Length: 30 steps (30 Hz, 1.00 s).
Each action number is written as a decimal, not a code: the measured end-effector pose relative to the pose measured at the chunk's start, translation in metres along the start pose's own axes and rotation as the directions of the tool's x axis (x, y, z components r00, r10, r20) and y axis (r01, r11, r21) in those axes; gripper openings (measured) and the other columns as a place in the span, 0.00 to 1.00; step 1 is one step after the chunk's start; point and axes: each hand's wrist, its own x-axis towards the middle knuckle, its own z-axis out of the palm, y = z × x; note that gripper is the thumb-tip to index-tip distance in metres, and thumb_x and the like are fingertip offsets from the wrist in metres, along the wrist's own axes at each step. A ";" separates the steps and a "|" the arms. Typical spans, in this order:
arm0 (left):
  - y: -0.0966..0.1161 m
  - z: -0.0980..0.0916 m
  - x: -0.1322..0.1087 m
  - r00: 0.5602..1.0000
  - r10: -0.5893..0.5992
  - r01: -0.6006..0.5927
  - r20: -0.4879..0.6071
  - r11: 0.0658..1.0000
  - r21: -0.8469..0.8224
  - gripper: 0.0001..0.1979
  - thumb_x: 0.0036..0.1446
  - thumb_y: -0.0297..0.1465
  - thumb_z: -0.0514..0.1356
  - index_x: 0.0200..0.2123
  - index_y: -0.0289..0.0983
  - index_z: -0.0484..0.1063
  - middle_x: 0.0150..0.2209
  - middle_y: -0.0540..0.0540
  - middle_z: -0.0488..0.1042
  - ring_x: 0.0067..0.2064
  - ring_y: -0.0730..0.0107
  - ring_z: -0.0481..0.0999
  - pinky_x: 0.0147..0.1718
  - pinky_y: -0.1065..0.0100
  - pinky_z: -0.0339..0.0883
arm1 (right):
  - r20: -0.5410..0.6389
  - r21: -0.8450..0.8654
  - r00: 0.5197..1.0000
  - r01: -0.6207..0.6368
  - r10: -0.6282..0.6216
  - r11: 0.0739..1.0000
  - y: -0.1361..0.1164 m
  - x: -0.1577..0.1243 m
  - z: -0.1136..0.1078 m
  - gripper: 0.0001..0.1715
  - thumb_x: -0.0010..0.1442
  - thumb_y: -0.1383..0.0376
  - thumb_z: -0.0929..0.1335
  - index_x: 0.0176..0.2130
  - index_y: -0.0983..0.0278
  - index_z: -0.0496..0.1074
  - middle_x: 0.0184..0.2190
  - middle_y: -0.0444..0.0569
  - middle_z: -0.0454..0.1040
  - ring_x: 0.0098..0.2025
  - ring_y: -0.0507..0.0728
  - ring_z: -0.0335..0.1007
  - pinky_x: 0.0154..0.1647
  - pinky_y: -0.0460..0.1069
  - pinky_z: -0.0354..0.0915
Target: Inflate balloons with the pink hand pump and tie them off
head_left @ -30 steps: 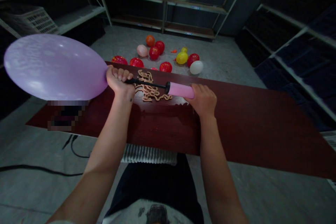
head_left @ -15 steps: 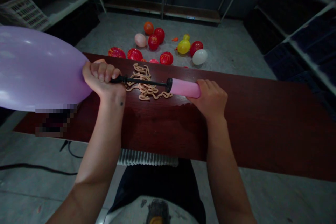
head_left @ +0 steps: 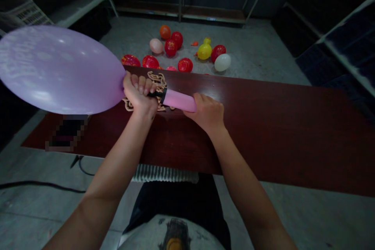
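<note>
A large inflated purple balloon (head_left: 64, 70) with pale printing spreads to the left, its neck end tucked in my left hand (head_left: 140, 93). That hand is closed round the black nozzle end of a balloon pump (head_left: 179, 100), and its fingers hide the join. Round the pump's pink barrel, at its right end, my right hand (head_left: 207, 112) is wrapped. The black rod is pushed in, so both hands are close together. Behind and beneath the pump, tan curly long balloons (head_left: 156, 80) lie on the dark red table (head_left: 278, 133), partly covered by my left hand.
A blurred-out dark flat object (head_left: 68, 132) lies at the table's left. On the floor beyond are several balloons, among them a yellow one (head_left: 204, 51) and a white one (head_left: 222, 62). Shelves (head_left: 216, 13) stand behind. A black cable (head_left: 43, 184) runs across the floor at left.
The pump has gone from drawn out to pressed together. My right hand moved left, and my left hand with the balloon moved right. The balloon's printing now shows.
</note>
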 end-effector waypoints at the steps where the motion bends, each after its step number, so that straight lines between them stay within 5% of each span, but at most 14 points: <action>1: 0.001 0.000 0.002 1.000 -0.011 0.011 -0.008 1.000 -0.014 0.25 0.71 0.36 0.50 0.22 0.38 0.44 0.15 0.56 0.44 0.14 0.78 0.46 0.15 0.72 0.47 | -0.014 -0.001 1.000 0.005 -0.005 1.000 0.001 0.000 0.001 0.22 0.59 0.49 0.69 0.43 0.64 0.72 0.38 0.55 0.80 0.37 0.60 0.72 0.30 0.50 0.50; 16: 0.001 -0.007 0.024 0.999 -0.028 0.019 -0.034 0.966 -0.257 0.22 0.69 0.28 0.47 0.22 0.39 0.44 0.14 0.57 0.44 0.13 0.77 0.46 0.15 0.72 0.45 | -0.131 -0.106 0.990 0.032 -0.046 0.994 0.019 0.005 0.006 0.21 0.64 0.50 0.67 0.47 0.63 0.73 0.41 0.55 0.78 0.42 0.62 0.70 0.37 0.52 0.52; 30: 0.037 -0.018 0.031 0.992 0.109 -0.098 0.068 0.984 -0.149 0.25 0.69 0.28 0.50 0.21 0.38 0.41 0.17 0.56 0.42 0.15 0.78 0.44 0.17 0.71 0.45 | -0.230 -0.197 0.973 -0.015 -0.031 0.980 0.076 -0.006 -0.006 0.23 0.63 0.50 0.68 0.48 0.65 0.74 0.40 0.55 0.79 0.42 0.63 0.69 0.38 0.53 0.54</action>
